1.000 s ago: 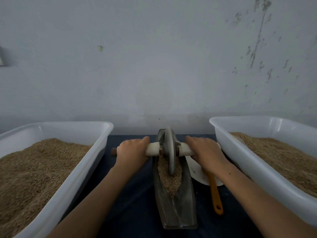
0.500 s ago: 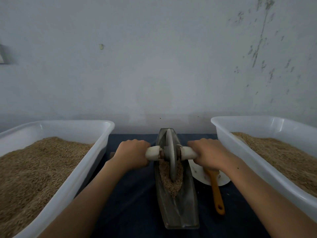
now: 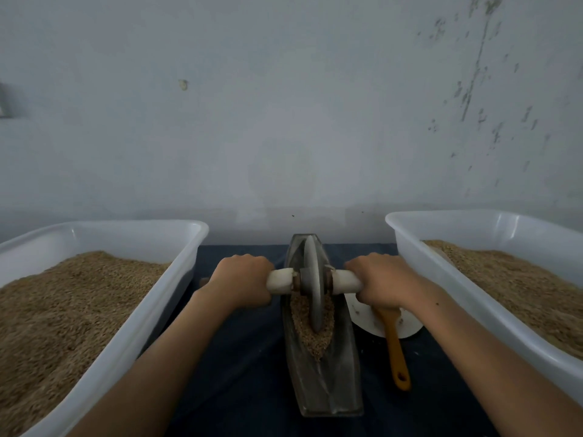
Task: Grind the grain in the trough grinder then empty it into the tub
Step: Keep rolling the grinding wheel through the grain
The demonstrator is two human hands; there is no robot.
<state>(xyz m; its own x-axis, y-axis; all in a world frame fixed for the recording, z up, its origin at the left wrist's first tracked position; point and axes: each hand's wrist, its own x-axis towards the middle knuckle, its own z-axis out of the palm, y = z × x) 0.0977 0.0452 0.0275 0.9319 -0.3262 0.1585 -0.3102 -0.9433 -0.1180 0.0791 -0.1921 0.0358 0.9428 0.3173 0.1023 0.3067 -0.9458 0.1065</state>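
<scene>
The white plastic tub on the left (image 3: 132, 335) and the white plastic tub on the right (image 3: 441, 266) both run off the frame edges. The right hand (image 3: 380, 283) covers the head of the orange-handled brush (image 3: 396, 348) and part of the white plate (image 3: 362, 316). The left hand (image 3: 241, 280) hides most of its end of the pale wooden axle handle (image 3: 280, 280). The grey metal wheel's (image 3: 312, 279) lower rim is buried in grain (image 3: 310, 329).

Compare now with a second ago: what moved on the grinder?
The wheel rolled toward the person along the trough, about its own width, over the grain. Left hand and right hand, earlier draped over the axle handles, now grip them. Both tubs, scoop and brush are unmoved.
</scene>
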